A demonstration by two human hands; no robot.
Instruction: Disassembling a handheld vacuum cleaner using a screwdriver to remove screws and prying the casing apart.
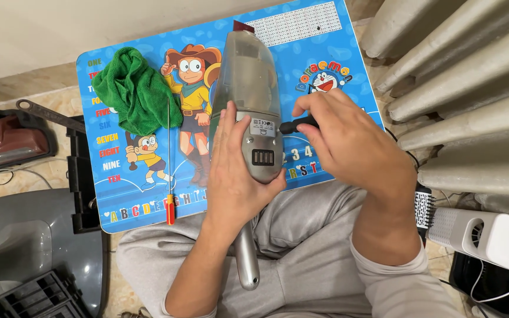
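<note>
Head view: 1 grey handheld vacuum cleaner (248, 88) lies lengthwise on a small blue cartoon-printed table (337, 65), its clear dust cup pointing away and its slim handle hanging over the near edge above the person's lap. The left hand (234, 171) rests on the vacuum's grey body, fingers spread flat along its left side and thumb wrapped round the rear end, pinning it down. The right hand (349, 144) has its fingers curled narrow around the black handle of 1 screwdriver (296, 125), whose tip end meets the vacuum's right side; the shaft is hidden by the hand and the body.

Around them: 1 crumpled green cloth (136, 88) sits on the table's far left part, well apart from the hands. 1 more screwdriver, long and thin with a red handle (169, 171), lies just beside the cloth and left of the left hand, its handle at the near table edge. So 2 screwdrivers show in all. Left of the table on the floor stand 1 dark grey plastic housing (30, 247) and 1 red appliance (7, 138). To the right sit 1 white appliance (490, 235) and 1 round hairbrush (423, 209).
</note>
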